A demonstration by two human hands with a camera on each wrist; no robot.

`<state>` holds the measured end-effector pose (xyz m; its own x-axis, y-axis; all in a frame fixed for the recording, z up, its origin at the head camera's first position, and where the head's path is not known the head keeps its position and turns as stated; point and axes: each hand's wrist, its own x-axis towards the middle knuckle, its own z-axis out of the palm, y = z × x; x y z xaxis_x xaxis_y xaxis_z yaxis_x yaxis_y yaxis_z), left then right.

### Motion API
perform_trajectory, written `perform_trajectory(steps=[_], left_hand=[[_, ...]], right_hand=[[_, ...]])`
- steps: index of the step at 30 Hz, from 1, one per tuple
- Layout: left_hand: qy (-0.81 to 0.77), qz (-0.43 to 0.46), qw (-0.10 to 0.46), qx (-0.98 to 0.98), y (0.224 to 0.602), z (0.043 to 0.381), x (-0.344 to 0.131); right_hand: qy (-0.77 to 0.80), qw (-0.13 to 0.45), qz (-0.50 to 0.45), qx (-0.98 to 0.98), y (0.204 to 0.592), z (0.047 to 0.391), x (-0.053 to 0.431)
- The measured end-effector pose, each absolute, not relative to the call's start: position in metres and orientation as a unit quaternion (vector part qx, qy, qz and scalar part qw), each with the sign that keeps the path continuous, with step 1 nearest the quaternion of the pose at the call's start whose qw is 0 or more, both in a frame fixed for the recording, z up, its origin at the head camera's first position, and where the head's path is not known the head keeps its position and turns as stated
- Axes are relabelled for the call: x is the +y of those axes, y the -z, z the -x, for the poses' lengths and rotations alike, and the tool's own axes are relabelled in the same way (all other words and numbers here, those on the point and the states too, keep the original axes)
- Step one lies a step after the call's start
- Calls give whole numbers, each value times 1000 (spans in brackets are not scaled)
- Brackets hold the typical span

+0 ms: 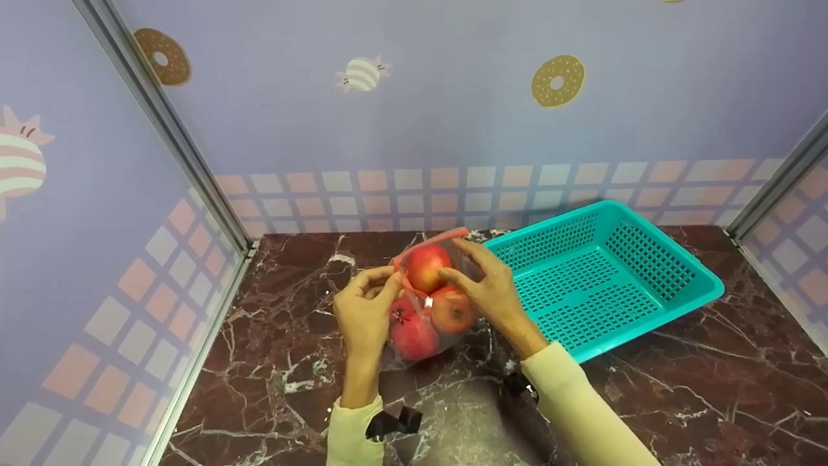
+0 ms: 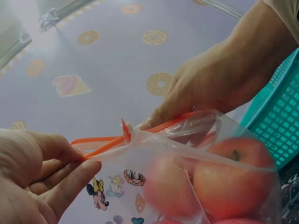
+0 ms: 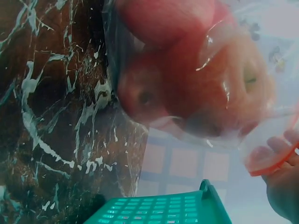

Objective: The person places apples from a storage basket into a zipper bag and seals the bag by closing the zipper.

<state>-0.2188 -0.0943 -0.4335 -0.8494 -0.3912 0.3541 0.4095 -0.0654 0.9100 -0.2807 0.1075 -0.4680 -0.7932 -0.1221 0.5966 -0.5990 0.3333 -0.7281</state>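
Note:
A clear zip bag (image 2: 154,151) with an orange zip edge (image 1: 432,242) and cartoon prints holds several red apples (image 1: 428,266). It sits on the dark marbled counter, in front of me in the head view. My left hand (image 1: 365,310) pinches the orange edge on the left between thumb and fingers. On the opposite side, my right hand (image 1: 495,291) grips the bag's edge; some of its fingers (image 3: 278,144) show through the film in the right wrist view. The bag's mouth looks parted near the right hand. Film glare blurs the lower apples.
A turquoise perforated basket (image 1: 695,285) stands right of the bag, close to my right forearm. The counter (image 1: 284,362) meets a lilac back wall (image 1: 446,123) with printed sweets and checks. Side panels rise at the left and right.

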Motion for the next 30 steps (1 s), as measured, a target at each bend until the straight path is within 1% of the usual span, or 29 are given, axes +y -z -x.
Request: perform_trajectory(steps=[6,8,11,13,15,17,20,24,26,28,30], left_hand=[[748,6,278,-603,433,220,-99],[749,5,275,-602,433,220,-100],[746,1,270,-609,432,219,-101],[744,-2,268,-613,431,218,-101],[742,-6,267,-615,431,217,-101],[742,-9,266,-616,430,216,-100],[735,-14,265,-624,430,214,-98],[677,-22,271,-684,426,207,-95],[637,-23,264,-724,423,202,-94],[592,-16,245,-768,419,196,-94],[554,1,214,-805,417,191,-93]], right_hand=[[-537,297,-241,-752,455,287,116],[-531,304,-235,-755,446,289,119],[-512,266,-218,-787,430,295,122],[-491,218,-215,-816,422,300,124],[-469,173,-223,-837,417,308,125],[-452,152,-238,-846,415,316,126],[-435,148,-247,-853,414,325,127],[-425,168,-245,-855,413,332,128],[-422,178,-247,-854,411,333,128],[-420,185,-244,-854,409,335,128],[-421,183,-240,-855,407,335,127]])
